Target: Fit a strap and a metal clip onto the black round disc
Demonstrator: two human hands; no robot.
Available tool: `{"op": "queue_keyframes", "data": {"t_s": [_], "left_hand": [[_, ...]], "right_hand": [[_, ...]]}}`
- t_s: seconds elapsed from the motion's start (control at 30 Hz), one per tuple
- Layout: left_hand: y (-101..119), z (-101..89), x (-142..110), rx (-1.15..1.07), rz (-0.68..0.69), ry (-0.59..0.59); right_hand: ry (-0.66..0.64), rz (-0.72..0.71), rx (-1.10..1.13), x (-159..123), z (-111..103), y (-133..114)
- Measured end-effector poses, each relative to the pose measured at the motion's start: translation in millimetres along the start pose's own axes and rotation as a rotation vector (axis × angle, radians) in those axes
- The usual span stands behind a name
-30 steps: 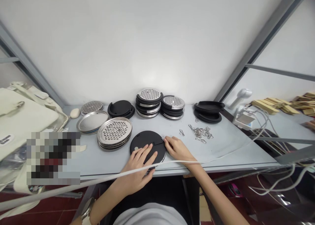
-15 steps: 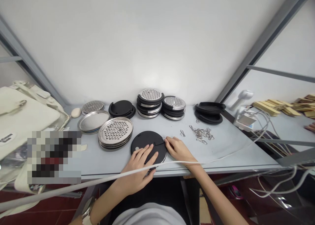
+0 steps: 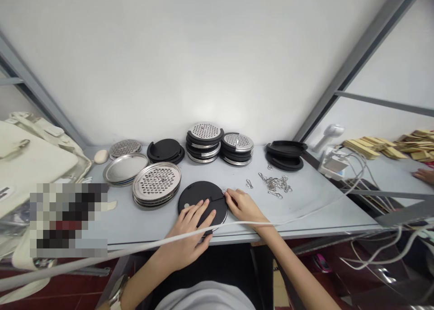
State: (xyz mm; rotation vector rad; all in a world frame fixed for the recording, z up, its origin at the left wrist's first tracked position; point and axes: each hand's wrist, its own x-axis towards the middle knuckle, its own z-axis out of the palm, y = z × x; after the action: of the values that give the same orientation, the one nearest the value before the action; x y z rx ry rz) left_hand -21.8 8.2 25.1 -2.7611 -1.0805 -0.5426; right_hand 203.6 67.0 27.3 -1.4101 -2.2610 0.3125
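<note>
A black round disc (image 3: pixel 200 194) lies flat near the front edge of the grey table (image 3: pixel 305 206). My left hand (image 3: pixel 190 233) rests on the disc's near side, fingers stretched out flat. My right hand (image 3: pixel 244 206) is at the disc's right edge, where a slot runs inward; its fingertips pinch a small metal clip (image 3: pixel 224 192) against the rim. A pile of loose metal clips (image 3: pixel 276 183) lies just right of my right hand.
Perforated steel plates (image 3: pixel 157 181) and a steel tray stack (image 3: pixel 125 167) sit left of the disc. Stacks of black rings with perforated tops (image 3: pixel 204 140) and black discs (image 3: pixel 285 154) line the back. A white cable (image 3: pixel 169 242) crosses the front edge. Another person's hand (image 3: pixel 423 175) shows far right.
Both hands and the disc stay in place. The view has only shifted slightly.
</note>
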Motion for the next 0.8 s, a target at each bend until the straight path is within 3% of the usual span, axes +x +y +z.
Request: {"op": "queue_keyframes", "data": {"t_s": [0.43, 0.8], "left_hand": [[-0.1, -1.0, 0.0, 0.008, 0.000, -0.053], [0.2, -1.7, 0.7, -0.006, 0.004, -0.020]], "right_hand": [[-0.011, -0.003, -0.017, 0.6, -0.1, 0.4], [-0.009, -0.007, -0.010, 0.6, 0.0, 1.0]]}}
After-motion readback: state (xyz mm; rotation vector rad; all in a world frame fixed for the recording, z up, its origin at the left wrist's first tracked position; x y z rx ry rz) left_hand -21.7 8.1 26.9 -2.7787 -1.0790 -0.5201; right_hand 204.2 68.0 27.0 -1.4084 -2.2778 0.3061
